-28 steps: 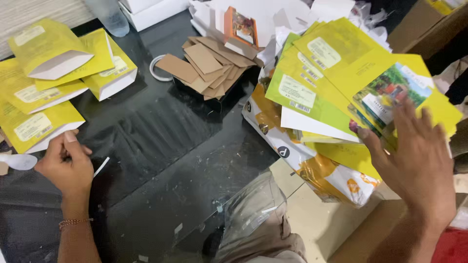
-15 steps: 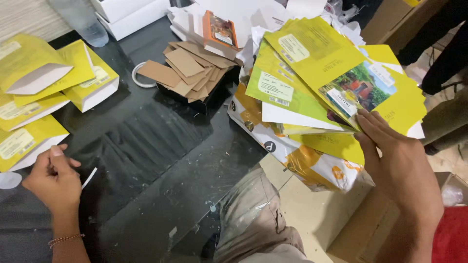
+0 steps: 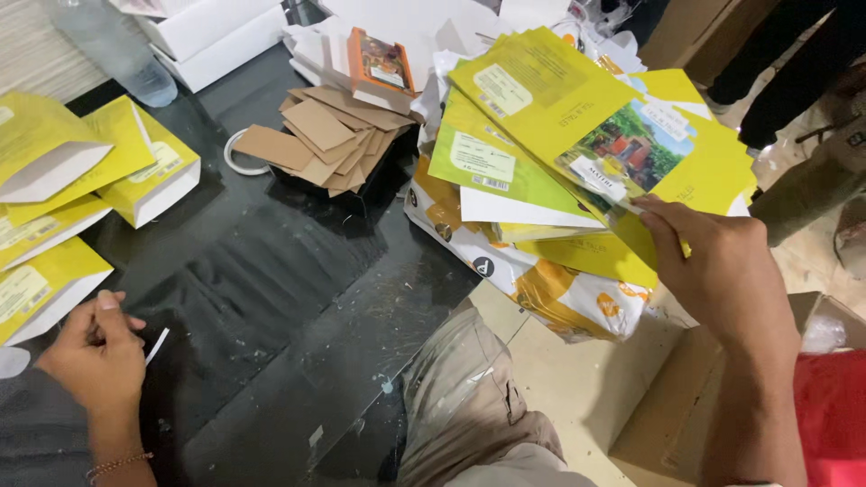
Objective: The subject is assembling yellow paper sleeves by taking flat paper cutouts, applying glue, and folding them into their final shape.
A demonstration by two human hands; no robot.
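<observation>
While folded yellow cartons [image 3: 135, 171] are stacked at left, a flat carton [image 3: 649, 153] is gripped by the right hand [image 3: 722, 271], a white strip [image 3: 156, 345] pinched by the left hand [image 3: 95, 356]; many flats are left unfolded.

Yellow flat packets [image 3: 559, 135] fanned, tilted; white strip [image 3: 157, 345] pinched.

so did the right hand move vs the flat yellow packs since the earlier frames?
Yes. The right hand has slid up from the lower right edge of the flat yellow packs onto the picture-printed one; its fingertips now grip that pack's edge.
</observation>
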